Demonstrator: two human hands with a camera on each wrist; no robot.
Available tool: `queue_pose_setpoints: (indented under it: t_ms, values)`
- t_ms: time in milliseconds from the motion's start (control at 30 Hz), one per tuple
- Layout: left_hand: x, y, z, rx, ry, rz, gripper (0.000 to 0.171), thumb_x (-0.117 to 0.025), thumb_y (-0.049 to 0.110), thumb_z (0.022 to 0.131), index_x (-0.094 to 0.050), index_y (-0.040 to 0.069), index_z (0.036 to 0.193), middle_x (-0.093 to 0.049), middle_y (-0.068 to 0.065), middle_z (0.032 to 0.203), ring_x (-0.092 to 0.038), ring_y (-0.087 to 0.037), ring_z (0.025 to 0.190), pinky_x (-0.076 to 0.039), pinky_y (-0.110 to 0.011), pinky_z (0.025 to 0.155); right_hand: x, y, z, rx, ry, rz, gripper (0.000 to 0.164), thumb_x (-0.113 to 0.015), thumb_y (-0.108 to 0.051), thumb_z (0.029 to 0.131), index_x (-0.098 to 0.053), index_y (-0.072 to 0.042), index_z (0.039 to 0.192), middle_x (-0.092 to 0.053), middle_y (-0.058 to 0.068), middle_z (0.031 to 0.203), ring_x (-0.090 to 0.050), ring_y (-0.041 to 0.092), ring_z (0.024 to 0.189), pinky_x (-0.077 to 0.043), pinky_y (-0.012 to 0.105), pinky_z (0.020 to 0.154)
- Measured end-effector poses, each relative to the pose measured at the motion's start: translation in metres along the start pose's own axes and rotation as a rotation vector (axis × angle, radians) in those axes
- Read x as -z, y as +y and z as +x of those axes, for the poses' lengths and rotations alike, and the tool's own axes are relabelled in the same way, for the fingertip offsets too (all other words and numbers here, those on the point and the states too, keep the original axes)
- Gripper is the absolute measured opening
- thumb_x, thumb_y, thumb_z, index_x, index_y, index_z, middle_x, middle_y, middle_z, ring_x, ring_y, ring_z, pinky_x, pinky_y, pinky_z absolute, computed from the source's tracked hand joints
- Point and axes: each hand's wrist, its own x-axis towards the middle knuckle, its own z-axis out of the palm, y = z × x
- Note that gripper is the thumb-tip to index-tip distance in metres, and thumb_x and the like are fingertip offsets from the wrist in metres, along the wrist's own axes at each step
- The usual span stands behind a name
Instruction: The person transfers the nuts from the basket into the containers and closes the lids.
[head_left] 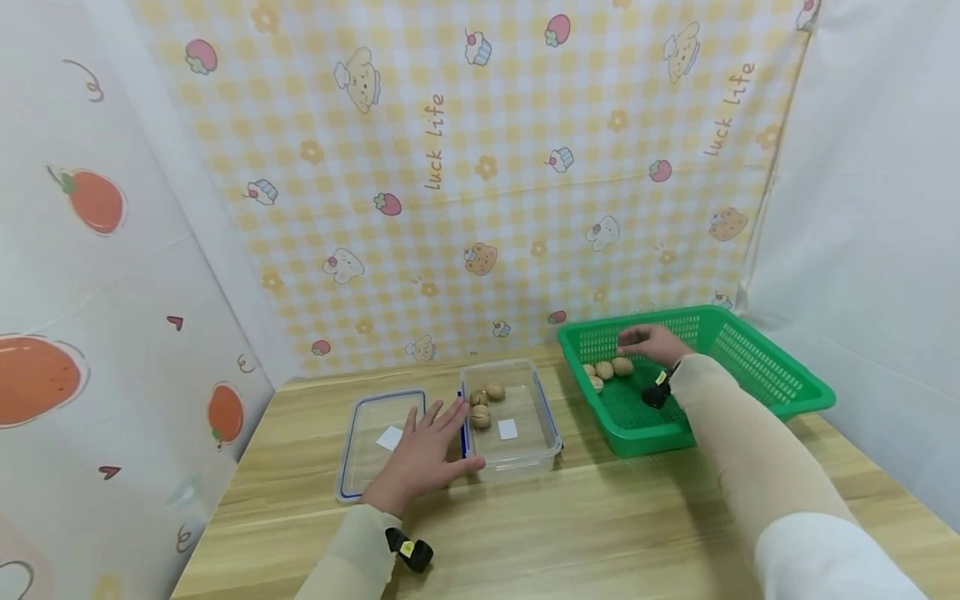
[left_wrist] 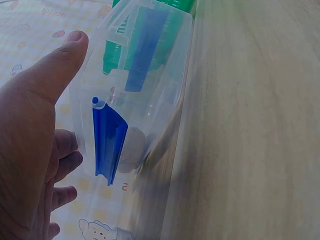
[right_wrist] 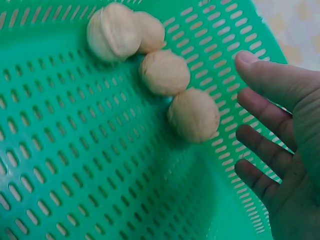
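Several walnuts lie bunched against one side of a green perforated basket. My right hand hovers inside that basket beside them, fingers apart and nothing between them, as the right wrist view shows. A clear plastic box with blue side clips stands left of the basket and contains a few walnuts. My left hand is spread at the box's left wall, its fingertips right at the rim and its thumb near the front corner. No object is held in it.
A clear lid with a blue seal lies flat on the wooden table, left of the box and partly behind my left hand. A patterned cloth hangs behind the table, and white sheeting stands at the right.
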Motion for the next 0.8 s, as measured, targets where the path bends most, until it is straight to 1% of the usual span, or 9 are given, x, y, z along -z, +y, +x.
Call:
queue_pose_setpoints:
  t_ms: [67,167,267,333,500,567,800]
  values:
    - [0.0,0.0,0.0,0.002,0.0,0.002,0.099,-0.045,0.081,0.088,-0.023,0.02,0.163,-0.02,0.004,0.167,-0.011,-0.03,0.155,-0.001,-0.062,0.121,-0.001,0.001,-0.001,-0.01,-0.027,0.011,0.057,-0.064,-0.019,0.101,-0.044,0.01,0.145,-0.049,0.033,0.141,-0.046,0.049,0.131,-0.039,0.062,0.108]
    - [0.001,0.0,0.001,-0.01,0.01,-0.005,0.099,-0.047,0.08,0.088,-0.025,0.018,0.162,-0.022,0.002,0.167,-0.014,-0.033,0.154,-0.002,-0.064,0.12,-0.001,0.001,-0.003,-0.022,-0.065,0.01,0.054,-0.063,-0.012,0.1,-0.043,0.014,0.144,-0.048,0.036,0.141,-0.045,0.051,0.131,-0.038,0.062,0.109]
    - [0.002,0.001,0.0,-0.017,0.017,-0.006,0.098,-0.048,0.079,0.089,-0.026,0.018,0.162,-0.023,0.001,0.167,-0.015,-0.035,0.154,-0.003,-0.065,0.12,0.0,0.004,-0.002,-0.022,-0.078,-0.011,0.053,-0.063,-0.009,0.099,-0.045,0.015,0.143,-0.049,0.036,0.141,-0.044,0.052,0.131,-0.038,0.062,0.109]
    - [0.003,0.001,0.0,-0.013,0.02,-0.002,0.098,-0.048,0.079,0.089,-0.026,0.018,0.162,-0.023,0.001,0.167,-0.015,-0.035,0.154,-0.003,-0.065,0.12,0.001,0.009,-0.001,-0.03,-0.081,-0.019,0.054,-0.066,-0.01,0.097,-0.046,0.014,0.142,-0.049,0.036,0.141,-0.044,0.052,0.131,-0.039,0.062,0.108]
    - [0.004,0.002,-0.001,-0.003,0.004,-0.004,0.098,-0.048,0.08,0.088,-0.025,0.019,0.162,-0.022,0.003,0.167,-0.012,-0.033,0.154,-0.001,-0.064,0.121,-0.001,0.02,0.007,-0.097,-0.086,-0.092,0.06,-0.075,-0.018,0.092,-0.052,0.011,0.139,-0.051,0.034,0.139,-0.048,0.05,0.127,-0.048,0.057,0.1]
    - [0.004,0.003,-0.001,-0.001,0.0,-0.006,0.098,-0.047,0.08,0.088,-0.024,0.02,0.162,-0.022,0.004,0.167,-0.012,-0.032,0.155,-0.001,-0.064,0.121,-0.003,0.023,0.01,-0.126,-0.08,-0.101,0.06,-0.078,-0.02,0.091,-0.054,0.009,0.138,-0.052,0.033,0.138,-0.05,0.049,0.126,-0.05,0.056,0.097]
    - [0.005,0.003,-0.002,0.005,0.001,-0.009,0.097,-0.049,0.078,0.089,-0.025,0.02,0.162,-0.022,0.004,0.166,-0.013,-0.032,0.155,-0.001,-0.063,0.121,-0.006,0.025,0.014,-0.118,-0.082,-0.103,0.06,-0.079,-0.02,0.09,-0.055,0.009,0.137,-0.054,0.032,0.136,-0.051,0.049,0.125,-0.05,0.057,0.096]
